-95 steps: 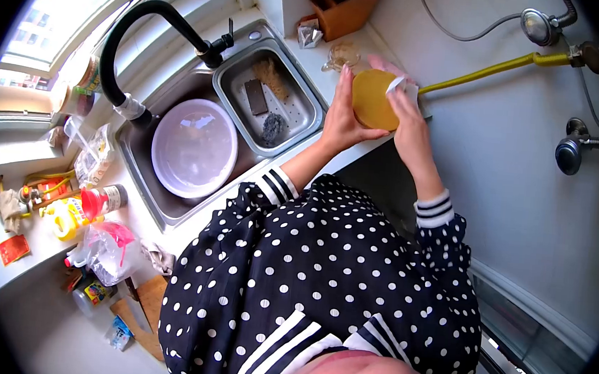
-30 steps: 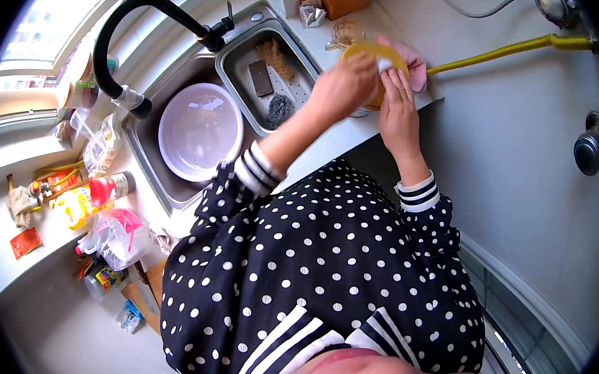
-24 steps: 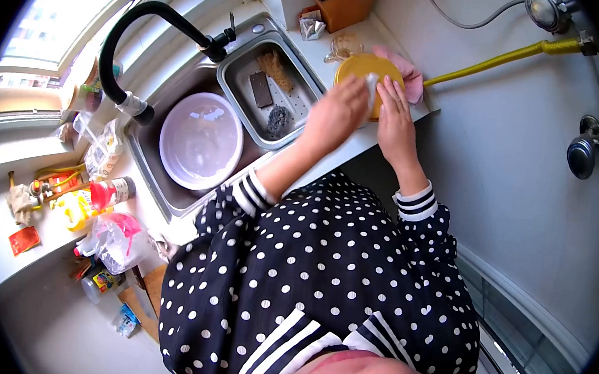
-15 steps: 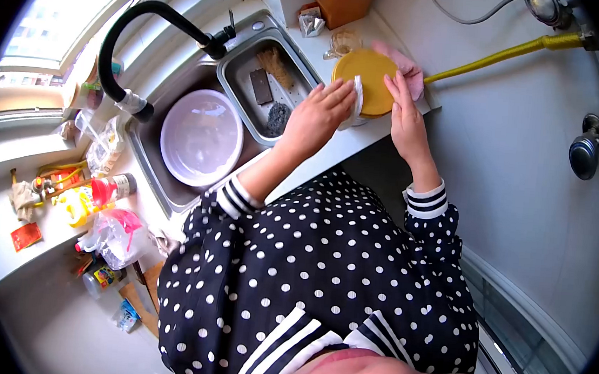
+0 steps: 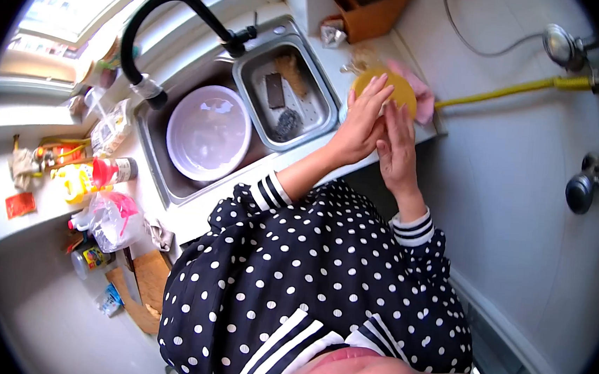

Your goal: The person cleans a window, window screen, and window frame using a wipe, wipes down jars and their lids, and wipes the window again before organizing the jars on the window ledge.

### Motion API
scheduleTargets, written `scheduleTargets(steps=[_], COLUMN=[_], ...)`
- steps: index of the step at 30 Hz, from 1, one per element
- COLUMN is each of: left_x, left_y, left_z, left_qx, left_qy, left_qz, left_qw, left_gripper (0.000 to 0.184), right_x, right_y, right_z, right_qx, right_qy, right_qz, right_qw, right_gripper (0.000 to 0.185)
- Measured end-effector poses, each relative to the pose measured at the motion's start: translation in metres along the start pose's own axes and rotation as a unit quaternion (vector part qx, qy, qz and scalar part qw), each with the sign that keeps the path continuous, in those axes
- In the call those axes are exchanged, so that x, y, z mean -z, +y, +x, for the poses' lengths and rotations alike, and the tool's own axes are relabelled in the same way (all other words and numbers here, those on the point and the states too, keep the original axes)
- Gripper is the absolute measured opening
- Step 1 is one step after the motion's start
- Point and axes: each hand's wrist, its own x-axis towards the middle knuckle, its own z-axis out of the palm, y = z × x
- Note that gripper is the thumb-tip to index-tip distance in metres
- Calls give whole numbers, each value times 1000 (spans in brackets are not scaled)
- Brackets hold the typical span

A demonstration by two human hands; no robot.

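Observation:
My left hand point(image 5: 362, 125) reaches over the counter with its fingers stretched out and nothing seen in them. Close against it, my right hand point(image 5: 399, 154) is also held with straight fingers; the two overlap near the fingertips. Just beyond both hands is a round yellow lid point(image 5: 402, 89), partly covered by my left fingers. What stands under the lid is hidden. A pink cloth point(image 5: 422, 102) lies at the lid's right side. Behind the lid sits a small clear glass item point(image 5: 360, 60), blurred.
The double sink holds a pale purple basin point(image 5: 209, 134) with water on the left; a dark scouring pad point(image 5: 288, 124) lies in the smaller bowl. A black faucet point(image 5: 131, 47) arches over. A knife point(image 5: 130, 283) lies on a cutting board point(image 5: 151, 281) lower left. A yellow hose point(image 5: 504, 92) crosses the wall.
My left hand has moved right, up against my right hand, covering part of the lid. The white strip that showed beside my left fingers is out of sight. The view has shifted slightly.

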Motion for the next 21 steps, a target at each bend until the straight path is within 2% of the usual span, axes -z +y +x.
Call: scheduleTargets(steps=[2,3,4,5,6,8,11,12,14,17,20,21], left_x=[0,-2,-12,-14,-21,-29,-37,-40,-41,-34,-43,-45], left_y=[-10,-11,-36,-49,-58,-61,-60,-62,-64,-59,-69,-70], left_z=[1,2,0,1,1,3,4,5,5,9,11,11], left_qx=[47,90,95,180,186,170,151,145,143,137,133,126], left_qy=[69,117,146,102,102,133,193,207,208,200,212,216], left_qz=[89,75,36,-79,-163,-173,-156,-159,-174,-180,-183,-183], left_qw=[993,986,984,975,964,961,957,954,952,953,951,951], left_gripper=[64,64,63,62,61,55,46,44,41,40,39,39], right_x=[-6,-8,-2,-2,1,6,-7,-10,5,11,-8,-13], right_y=[7,9,2,12,25,37,27,22,4,24,26,22], right_z=[-1,-2,3,5,10,31,49,46,33,32,55,56], right_qx=[0,4,11,25,17,-58,-1,22,21,-15,-24,9], right_qy=[-46,-70,-64,-64,-66,-75,-68,-85,-150,-113,-110,-103], right_qz=[-87,-127,-136,-151,-137,-127,-200,-183,-126,-144,-241,-202], right_qw=[995,989,989,986,988,987,977,979,980,983,964,974], right_gripper=[47,44,40,39,38,38,38,39,40,41,42,42])
